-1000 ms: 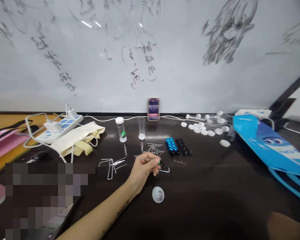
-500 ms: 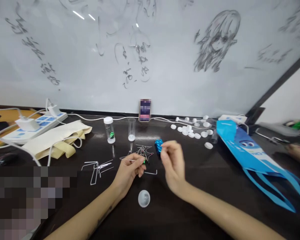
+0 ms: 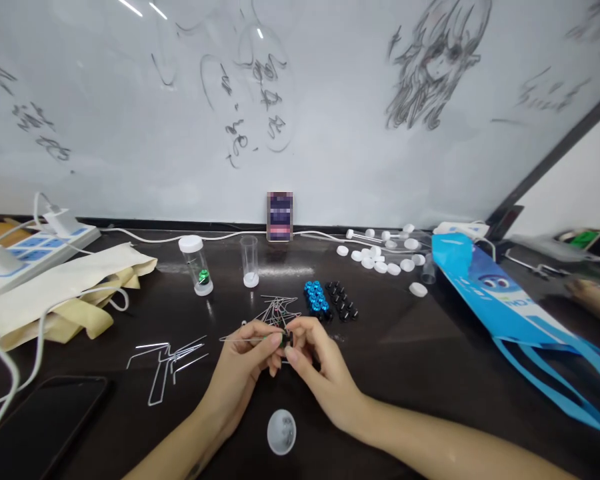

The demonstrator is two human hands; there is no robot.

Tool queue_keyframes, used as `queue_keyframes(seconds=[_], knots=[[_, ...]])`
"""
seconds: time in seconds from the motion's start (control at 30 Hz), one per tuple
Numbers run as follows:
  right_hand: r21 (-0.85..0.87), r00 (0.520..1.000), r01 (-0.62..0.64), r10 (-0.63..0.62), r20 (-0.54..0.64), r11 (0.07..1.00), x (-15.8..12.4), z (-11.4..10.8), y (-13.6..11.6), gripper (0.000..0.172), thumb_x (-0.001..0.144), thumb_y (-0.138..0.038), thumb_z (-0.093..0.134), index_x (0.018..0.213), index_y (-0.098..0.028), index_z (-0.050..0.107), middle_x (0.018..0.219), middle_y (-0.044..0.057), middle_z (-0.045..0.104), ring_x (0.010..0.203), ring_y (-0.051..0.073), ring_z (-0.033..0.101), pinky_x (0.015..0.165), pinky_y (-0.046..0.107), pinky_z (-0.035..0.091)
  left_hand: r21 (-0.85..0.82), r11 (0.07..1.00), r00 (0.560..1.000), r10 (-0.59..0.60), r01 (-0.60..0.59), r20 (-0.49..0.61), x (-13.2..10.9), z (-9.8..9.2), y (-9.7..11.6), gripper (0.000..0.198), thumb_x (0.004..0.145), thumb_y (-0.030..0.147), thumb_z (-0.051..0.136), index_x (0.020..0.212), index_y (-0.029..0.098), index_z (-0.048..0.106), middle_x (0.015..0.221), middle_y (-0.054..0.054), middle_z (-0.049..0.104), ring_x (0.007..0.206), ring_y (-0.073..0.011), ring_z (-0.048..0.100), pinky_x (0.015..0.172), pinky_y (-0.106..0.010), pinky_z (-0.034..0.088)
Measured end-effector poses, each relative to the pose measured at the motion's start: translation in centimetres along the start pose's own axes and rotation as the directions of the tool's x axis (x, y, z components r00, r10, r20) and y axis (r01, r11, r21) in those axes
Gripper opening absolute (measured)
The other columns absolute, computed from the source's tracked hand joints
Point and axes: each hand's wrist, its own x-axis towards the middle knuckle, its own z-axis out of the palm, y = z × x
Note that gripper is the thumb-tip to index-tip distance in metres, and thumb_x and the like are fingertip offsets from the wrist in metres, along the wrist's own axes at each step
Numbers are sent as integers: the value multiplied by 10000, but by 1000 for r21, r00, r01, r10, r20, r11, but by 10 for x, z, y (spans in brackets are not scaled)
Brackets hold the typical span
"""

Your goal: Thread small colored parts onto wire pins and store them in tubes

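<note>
My left hand [image 3: 243, 360] is closed on a thin metal rod [image 3: 230, 340] with a bit of green near its right end. My right hand [image 3: 323, 367] pinches a small black part [image 3: 289, 339] against that end, so both hands' fingertips meet. Just beyond them lies a pile of thin metal pins [image 3: 280, 305]. To its right stand rows of shiny blue metal parts [image 3: 316, 299] and rows of small black parts [image 3: 343, 301]. A small white cup [image 3: 281, 433] with something dark inside sits nearer me.
Bent hex keys [image 3: 170, 353] lie left. Behind stand a capped clear tube [image 3: 197, 263] with a green piece and another clear tube [image 3: 250, 257]. White caps [image 3: 380, 267], a blue bag [image 3: 485, 293] and another person's hand [image 3: 593, 300] are right; a phone [image 3: 45, 420] lies front left.
My right hand has come left from beside the blue parts to my left fingertips, and a black part now shows there. The rows of black parts are uncovered. The view has shifted slightly.
</note>
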Motion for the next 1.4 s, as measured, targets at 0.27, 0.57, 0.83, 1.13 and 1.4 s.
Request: queue_keyframes(seconds=[0.27,0.57,0.83,1.13,1.4], knots=[[-14,999,-27,26,-34,1000,0,1,5,74,954,-282,514,992,-223,533,775,-19,603,682,127,536,636,249,399,12,1000,1000,-10,10,1,1,1,2,124,740,229,753,777,129,690,597,-8,657,528,-77,544,509,-171,440],[4,998,-41,42,-41,999,0,1,5,126,954,-322,508,1036,-226,513,777,-13,575,703,137,527,650,257,412,-10,1000,999,-18,18,27,3,0,2,124,731,230,760,768,129,699,602,-6,657,520,-69,542,495,-157,429],[-56,996,0,-5,-86,998,0,0,4,109,946,-296,518,1021,-226,554,788,-6,568,708,142,523,657,259,414,4,999,999,-52,52,13,3,0,2,177,708,251,777,783,116,691,607,-29,670,506,-81,555,480,-170,423],[-12,998,-57,57,-38,998,1,-1,3,117,955,-322,508,954,-212,551,761,-5,592,699,145,543,659,262,419,-6,998,998,-60,60,24,3,0,1,172,705,256,777,776,123,694,609,-29,671,497,-82,563,462,-170,411],[-119,998,-22,14,-67,993,2,-2,3,153,946,-332,514,896,-200,572,789,11,571,732,161,535,672,273,424,7,999,999,-43,43,30,2,0,2,174,707,261,775,766,118,696,601,-24,667,493,-82,562,468,-175,424]])
